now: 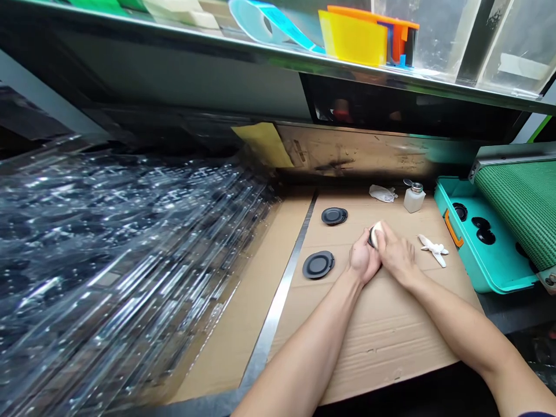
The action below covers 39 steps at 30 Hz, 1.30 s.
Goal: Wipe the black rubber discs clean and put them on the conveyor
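Observation:
Over the cardboard sheet, my left hand (363, 259) is closed around a small black round part (370, 238), mostly hidden by the fingers. My right hand (396, 253) presses a cream-coloured pad (377, 233) against that part; whether it is cloth or sponge I cannot tell. Left of my hands lie two flat groups of black round discs, the nearer discs (318, 265) and the farther discs (334, 216). A twisted white cloth or tissue (433, 249) rests to the right of my right hand.
Stacked clear plastic trays (130, 260) fill the left side. A white pump bottle (414, 198) and a crumpled white wipe (382, 193) stand behind my hands. At right, a teal bin (478, 263) holds several black parts beneath a green conveyor belt (521, 197). A shelf (269, 55) crosses above.

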Tool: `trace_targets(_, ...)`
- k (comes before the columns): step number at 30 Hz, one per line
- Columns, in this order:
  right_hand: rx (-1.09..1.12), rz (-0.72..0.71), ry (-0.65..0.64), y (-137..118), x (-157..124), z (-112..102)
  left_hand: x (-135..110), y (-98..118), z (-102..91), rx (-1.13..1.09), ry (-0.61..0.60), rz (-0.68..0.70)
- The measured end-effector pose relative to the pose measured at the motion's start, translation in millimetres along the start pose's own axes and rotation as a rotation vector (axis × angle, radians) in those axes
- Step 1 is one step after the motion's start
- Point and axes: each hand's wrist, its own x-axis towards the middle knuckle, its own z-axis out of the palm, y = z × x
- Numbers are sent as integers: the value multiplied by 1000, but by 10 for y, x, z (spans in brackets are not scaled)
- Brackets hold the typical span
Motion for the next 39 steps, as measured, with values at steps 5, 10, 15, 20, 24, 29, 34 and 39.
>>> trace_targets(5, 6, -38, 31, 23, 2, 42, -5, -5, 3, 24, -8, -49)
trace_targets(10, 33, 57, 92, 221, 159, -32, -11, 49, -2, 15, 54, -23)
trace_targets(15, 170, 73, 223, 485, 227, -134, -5, 148, -18, -4, 103, -24)
trace_targets(20, 264, -138, 174, 392, 99, 14, 12, 94, 19, -5, 91, -25)
trace_targets(24, 169, -141, 150, 325, 149, 60, 13, 44, 13, 28, 67, -10)
trace_targets(29, 212, -27, 183, 455, 209, -80, 13, 137, -30, 38, 92, -44)
trace_targets(34, 203, -70, 76, 478, 132, -123, -8, 306, -58, -68, 78, -17)
trace_targets(39, 95, -102, -8, 488, 145, -106, -40, 406, -37, -168, 109, -40)
